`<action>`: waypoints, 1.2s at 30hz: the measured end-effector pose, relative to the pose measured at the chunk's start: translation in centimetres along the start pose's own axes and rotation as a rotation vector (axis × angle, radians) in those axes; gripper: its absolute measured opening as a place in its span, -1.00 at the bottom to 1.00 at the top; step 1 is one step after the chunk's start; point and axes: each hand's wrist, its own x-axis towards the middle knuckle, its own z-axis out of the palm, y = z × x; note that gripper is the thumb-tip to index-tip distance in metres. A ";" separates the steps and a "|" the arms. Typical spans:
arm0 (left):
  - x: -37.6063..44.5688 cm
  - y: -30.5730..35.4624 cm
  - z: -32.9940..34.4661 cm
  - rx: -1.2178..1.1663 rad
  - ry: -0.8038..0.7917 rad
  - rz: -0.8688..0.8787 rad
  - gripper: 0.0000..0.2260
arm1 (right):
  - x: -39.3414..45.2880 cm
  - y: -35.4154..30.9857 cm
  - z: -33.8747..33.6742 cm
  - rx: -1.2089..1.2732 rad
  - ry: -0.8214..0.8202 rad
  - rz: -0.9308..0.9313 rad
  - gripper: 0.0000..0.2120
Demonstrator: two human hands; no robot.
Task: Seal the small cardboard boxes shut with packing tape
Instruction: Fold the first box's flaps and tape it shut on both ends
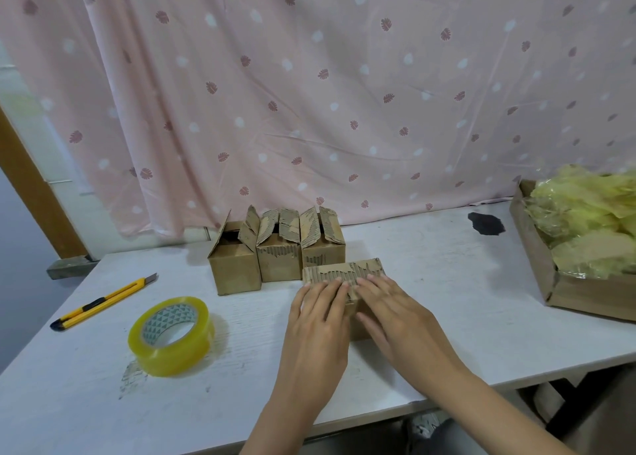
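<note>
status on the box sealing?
Both hands, left and right, flat on front box, flaps down. Tape untouched, left. Three boxes open behind.

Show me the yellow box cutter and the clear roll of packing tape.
yellow box cutter (103,303), head view, middle of its handle.
clear roll of packing tape (179,354), head view, outer side of the roll.
</note>
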 end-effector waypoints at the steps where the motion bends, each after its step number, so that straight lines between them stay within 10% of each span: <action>1: -0.1 0.2 0.0 -0.001 -0.002 -0.005 -0.60 | 0.0 -0.1 0.1 -0.004 -0.005 0.005 -0.57; 23: -0.3 0.6 -0.6 -0.081 -0.040 -0.038 -0.47 | 2.0 0.4 -2.3 0.294 -0.012 0.265 -0.63; 36: 0.4 -1.3 -1.1 0.014 -0.192 0.045 -0.58 | 4.5 1.6 -2.9 0.277 -0.552 0.130 -0.46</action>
